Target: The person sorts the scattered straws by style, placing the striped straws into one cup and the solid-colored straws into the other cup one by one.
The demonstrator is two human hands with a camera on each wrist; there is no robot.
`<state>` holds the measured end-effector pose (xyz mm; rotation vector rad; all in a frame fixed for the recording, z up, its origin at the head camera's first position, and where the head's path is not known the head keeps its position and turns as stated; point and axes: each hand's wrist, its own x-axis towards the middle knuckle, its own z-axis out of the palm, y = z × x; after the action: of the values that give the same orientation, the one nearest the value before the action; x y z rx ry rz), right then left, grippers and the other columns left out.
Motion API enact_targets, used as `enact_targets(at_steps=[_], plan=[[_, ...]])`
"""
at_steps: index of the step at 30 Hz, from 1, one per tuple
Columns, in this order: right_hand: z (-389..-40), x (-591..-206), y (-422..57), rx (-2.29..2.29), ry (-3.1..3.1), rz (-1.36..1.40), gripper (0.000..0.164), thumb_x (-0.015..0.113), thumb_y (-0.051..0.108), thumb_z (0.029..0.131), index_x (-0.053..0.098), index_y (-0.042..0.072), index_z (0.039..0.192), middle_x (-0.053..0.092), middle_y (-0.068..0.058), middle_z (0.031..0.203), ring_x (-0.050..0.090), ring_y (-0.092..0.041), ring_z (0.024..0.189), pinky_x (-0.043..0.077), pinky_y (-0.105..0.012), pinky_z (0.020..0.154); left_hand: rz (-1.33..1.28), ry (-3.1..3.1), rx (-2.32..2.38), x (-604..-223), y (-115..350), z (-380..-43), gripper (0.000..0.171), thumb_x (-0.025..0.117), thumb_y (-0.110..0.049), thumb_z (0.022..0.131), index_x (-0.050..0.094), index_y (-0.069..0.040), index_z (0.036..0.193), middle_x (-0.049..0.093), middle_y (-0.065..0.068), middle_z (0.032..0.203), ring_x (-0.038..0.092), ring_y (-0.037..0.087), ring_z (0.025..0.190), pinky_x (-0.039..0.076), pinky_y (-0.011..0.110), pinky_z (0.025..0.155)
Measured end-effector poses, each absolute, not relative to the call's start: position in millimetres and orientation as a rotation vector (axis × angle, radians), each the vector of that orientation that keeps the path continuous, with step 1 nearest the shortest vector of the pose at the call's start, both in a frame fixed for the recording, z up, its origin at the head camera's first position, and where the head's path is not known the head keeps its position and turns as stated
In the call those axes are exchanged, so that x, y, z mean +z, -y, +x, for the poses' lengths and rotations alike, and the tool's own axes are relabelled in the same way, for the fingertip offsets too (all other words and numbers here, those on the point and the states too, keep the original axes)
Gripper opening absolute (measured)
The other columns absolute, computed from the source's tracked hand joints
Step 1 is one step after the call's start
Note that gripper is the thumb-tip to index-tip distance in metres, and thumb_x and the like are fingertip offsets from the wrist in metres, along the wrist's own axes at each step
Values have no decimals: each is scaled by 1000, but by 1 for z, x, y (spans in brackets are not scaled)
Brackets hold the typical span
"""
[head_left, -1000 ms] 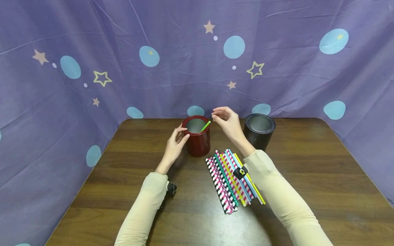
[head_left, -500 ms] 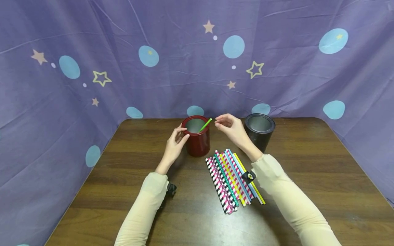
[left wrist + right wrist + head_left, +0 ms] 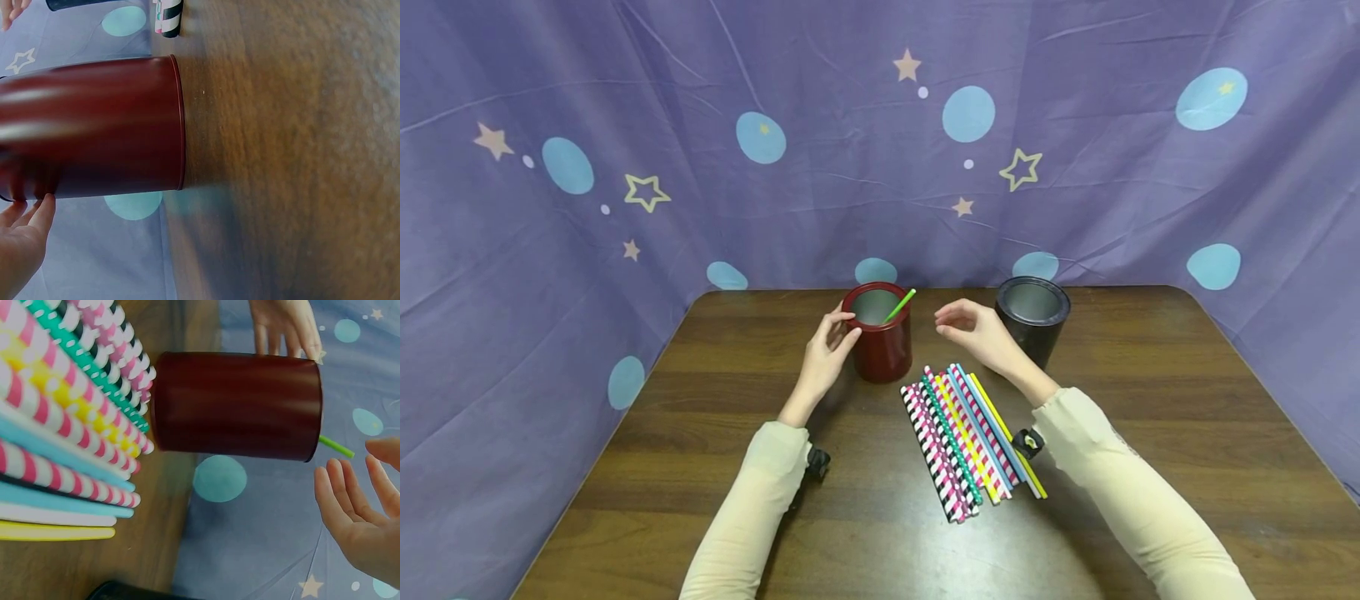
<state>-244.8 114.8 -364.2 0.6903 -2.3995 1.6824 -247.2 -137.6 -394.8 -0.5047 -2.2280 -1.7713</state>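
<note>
A dark red cylindrical canister (image 3: 882, 354) stands upright on the table. One bright green straw (image 3: 900, 305) leans inside it, its end sticking out past the right of the rim. My left hand (image 3: 826, 357) rests its fingertips and thumb against the canister's left side, close to the rim; the left wrist view shows these fingers (image 3: 39, 215) fairly straight. To the right, my right hand (image 3: 981, 335) hovers with loosely bent fingers and nothing in them. In the right wrist view, its fingertips (image 3: 333, 469) are spread apart, near the green straw's end.
A black canister (image 3: 1026, 342) stands behind the right hand. Several paper straws (image 3: 962, 442), striped, dotted and plain, lie side by side on the wooden table (image 3: 700, 500) below the right forearm. A purple patterned curtain (image 3: 850, 192) hangs behind the table.
My right hand has moved down and to the right, away from the red canister. The green straw's end has shifted slightly up and right. The left hand has stayed at the rim.
</note>
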Motion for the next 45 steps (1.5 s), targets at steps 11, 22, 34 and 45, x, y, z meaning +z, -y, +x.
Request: enact_targets(at_steps=[11,22,34,45], plan=[[-224,-355,-122,1618,2541,720,19,58,-4,81,56,-10,99,59,-27,94,56,-34,89,45,-45,83,-508,2224,-1763,-395,137,-247,32,55,-8,87,48,7,114,33,19,137,37,30,122,34,40,100],[-242,-391,-146,1491,2672,777,20,61,4,81,59,-2,100,63,-15,92,59,-23,82,48,-34,72,-496,2228,-1766,-395,137,-249,34,56,-9,87,47,9,114,33,18,138,38,29,122,34,34,99],[-238,-403,-163,1389,2779,794,19,61,2,80,59,-3,98,60,-20,95,58,-24,81,48,-31,69,-502,2216,-1777,-396,137,-248,33,56,-8,86,47,10,114,33,19,137,37,28,123,34,33,100],[-236,-419,-172,1318,2864,840,20,61,-1,77,59,-6,96,62,-18,90,59,-22,77,49,-28,67,-503,2213,-1774,-396,137,-248,32,56,-8,86,48,9,113,34,19,137,37,29,122,34,36,100]])
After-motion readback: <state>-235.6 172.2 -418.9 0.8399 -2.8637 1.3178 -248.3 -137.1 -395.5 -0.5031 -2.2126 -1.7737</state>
